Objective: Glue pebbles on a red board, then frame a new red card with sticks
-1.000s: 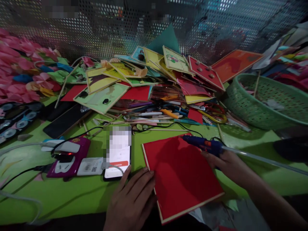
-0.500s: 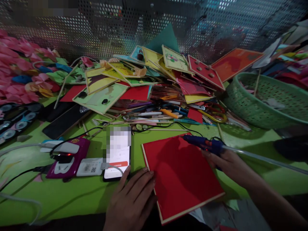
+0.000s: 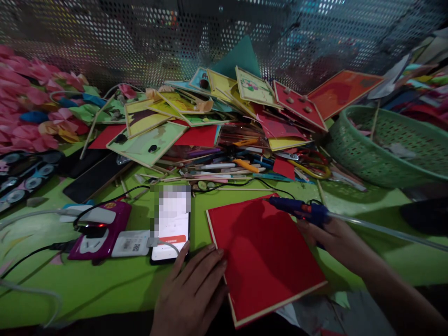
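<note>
A red board [image 3: 264, 261] edged with pale wooden strips on its left and near sides lies at an angle in front of me, overhanging the table's near edge. My left hand [image 3: 194, 289] rests at its left edge, fingers stretched out with the tips touching the strip. The thumb is by the phone's lower corner. Wrapped round a blue hot glue gun [image 3: 297, 208], my right hand [image 3: 332, 238] is at the board's right side. The nozzle is over the far right corner. A clear glue stick [image 3: 381, 228] juts from the gun's back.
Left of the board are a lit phone [image 3: 171, 228] and a purple power strip [image 3: 100, 233] with cables. Framed craft cards [image 3: 147, 142], pens and scissors [image 3: 315, 168] heap up behind. A green basket [image 3: 388, 163] stands right, pink paper flowers [image 3: 28, 98] far left.
My right hand has shifted the glue gun slightly to the right along the board's far edge. My left hand and the board look the same.
</note>
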